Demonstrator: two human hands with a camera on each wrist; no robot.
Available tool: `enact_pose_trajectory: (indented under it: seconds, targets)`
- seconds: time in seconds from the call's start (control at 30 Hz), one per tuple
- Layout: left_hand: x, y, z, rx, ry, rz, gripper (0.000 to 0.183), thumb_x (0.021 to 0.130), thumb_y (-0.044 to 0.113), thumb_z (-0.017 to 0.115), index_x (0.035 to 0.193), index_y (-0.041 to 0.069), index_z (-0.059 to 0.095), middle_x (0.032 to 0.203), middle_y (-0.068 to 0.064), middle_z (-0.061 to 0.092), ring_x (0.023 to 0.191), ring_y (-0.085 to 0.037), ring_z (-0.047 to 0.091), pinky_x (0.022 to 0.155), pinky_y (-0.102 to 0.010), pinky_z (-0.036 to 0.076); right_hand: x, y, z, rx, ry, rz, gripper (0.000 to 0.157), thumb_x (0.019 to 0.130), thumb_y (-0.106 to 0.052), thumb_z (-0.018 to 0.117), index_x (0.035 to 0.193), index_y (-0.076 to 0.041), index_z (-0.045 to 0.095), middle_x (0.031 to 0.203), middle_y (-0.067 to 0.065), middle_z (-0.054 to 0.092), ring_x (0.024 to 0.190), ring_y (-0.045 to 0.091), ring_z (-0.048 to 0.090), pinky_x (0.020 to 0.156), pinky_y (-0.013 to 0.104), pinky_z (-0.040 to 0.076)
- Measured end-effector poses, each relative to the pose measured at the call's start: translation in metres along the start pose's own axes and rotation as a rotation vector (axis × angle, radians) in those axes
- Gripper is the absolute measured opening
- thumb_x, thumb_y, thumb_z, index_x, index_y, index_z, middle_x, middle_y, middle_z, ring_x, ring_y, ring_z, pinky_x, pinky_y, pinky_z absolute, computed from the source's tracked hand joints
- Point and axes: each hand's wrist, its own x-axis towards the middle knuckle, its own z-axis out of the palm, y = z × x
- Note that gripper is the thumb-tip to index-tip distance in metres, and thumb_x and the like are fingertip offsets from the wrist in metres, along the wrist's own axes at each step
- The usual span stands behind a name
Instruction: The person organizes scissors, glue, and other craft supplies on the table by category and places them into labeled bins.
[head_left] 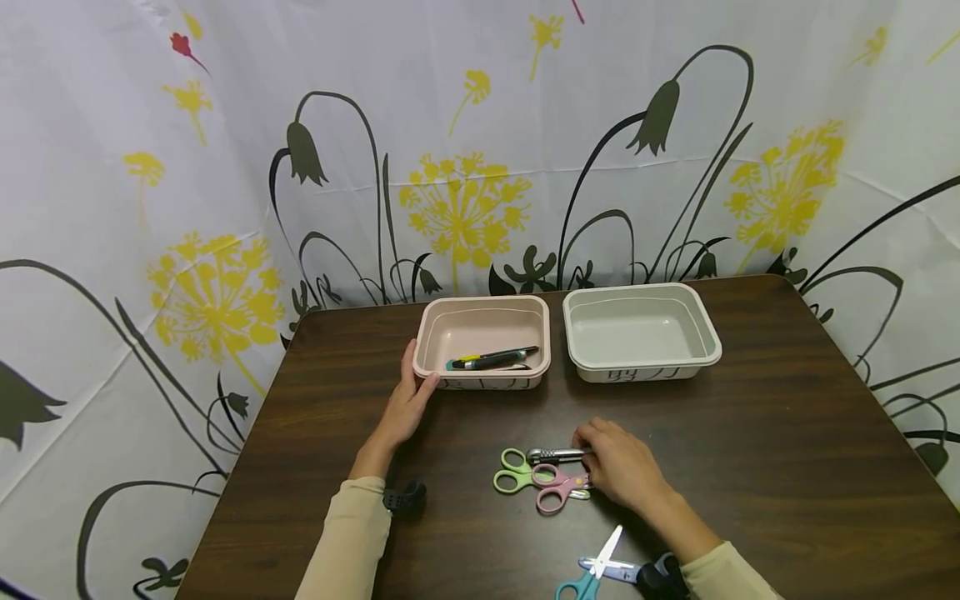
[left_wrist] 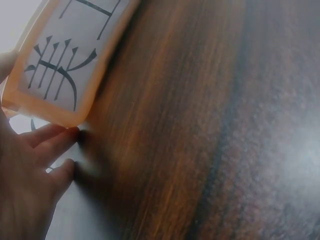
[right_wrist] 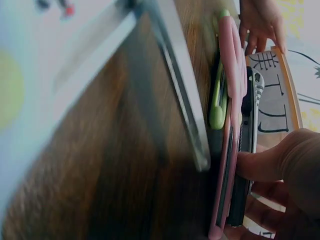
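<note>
In the head view my left hand holds the near left corner of a pink bin, thumb at its front and fingers along its side. The left wrist view shows those fingers against the bin's wall, beside its written label. My right hand pinches a black and silver utility knife lying on the table. In the right wrist view the thumb presses the knife's black body, with fingers on its other side. Pink-handled scissors and green-handled scissors lie right beside it.
Slim pen-like items lie inside the pink bin. A white bin stands to its right. Teal-handled scissors and a blue-grey item lie near the right wrist. A flowered curtain hangs behind the brown table.
</note>
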Motion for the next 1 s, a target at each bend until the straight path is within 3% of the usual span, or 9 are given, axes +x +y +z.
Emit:
enact_pose_trajectory:
  seconds: [0.17, 0.33, 0.5, 0.73, 1.0]
  targets:
    - [-0.007, 0.028, -0.006, -0.020, -0.027, -0.013, 0.071, 0.101, 0.023, 0.049, 0.154, 0.016, 0.003, 0.154, -0.024, 0.021, 0.137, -0.042, 0.029, 0.108, -0.058, 0.023, 0.002, 0.003, -0.002, -0.006, -0.002, -0.046, 0.024, 0.076, -0.004, 0.072, 0.096, -0.017, 0.073, 0.087, -0.008, 0.061, 0.084, 0.014, 0.059, 0.068, 0.033, 0.049]
    - [-0.002, 0.010, -0.003, -0.028, -0.020, -0.013, 0.072, 0.100, 0.027, 0.049, 0.154, 0.019, 0.002, 0.155, -0.022, 0.020, 0.137, -0.041, 0.028, 0.107, -0.060, 0.023, 0.003, 0.006, -0.003, -0.006, -0.016, -0.084, 0.023, 0.076, -0.005, 0.072, 0.095, -0.017, 0.075, 0.087, -0.009, 0.062, 0.083, 0.013, 0.059, 0.067, 0.032, 0.049]
    - [0.003, -0.009, 0.001, -0.002, 0.001, -0.027, 0.072, 0.100, 0.036, 0.049, 0.153, 0.032, 0.001, 0.156, -0.015, 0.021, 0.138, -0.036, 0.029, 0.108, -0.058, 0.023, 0.005, 0.010, -0.005, 0.034, -0.044, -0.094, 0.021, 0.076, -0.006, 0.073, 0.093, -0.018, 0.075, 0.085, -0.011, 0.061, 0.084, 0.012, 0.060, 0.066, 0.032, 0.049]
    - [0.002, -0.010, 0.003, 0.009, 0.020, -0.029, 0.071, 0.099, 0.041, 0.049, 0.152, 0.038, 0.001, 0.156, -0.014, 0.023, 0.137, -0.036, 0.031, 0.107, -0.059, 0.025, 0.008, 0.010, -0.015, 0.033, -0.076, -0.093, 0.021, 0.078, -0.009, 0.072, 0.096, -0.020, 0.074, 0.087, -0.011, 0.062, 0.086, 0.012, 0.061, 0.067, 0.033, 0.049]
    - [0.003, -0.012, 0.004, 0.023, 0.019, -0.030, 0.071, 0.099, 0.041, 0.048, 0.153, 0.036, 0.001, 0.156, -0.014, 0.023, 0.137, -0.036, 0.031, 0.107, -0.059, 0.025, 0.030, 0.003, -0.038, 0.018, -0.022, -0.109, 0.020, 0.081, -0.010, 0.073, 0.098, -0.020, 0.074, 0.091, -0.010, 0.063, 0.084, 0.010, 0.061, 0.066, 0.033, 0.048]
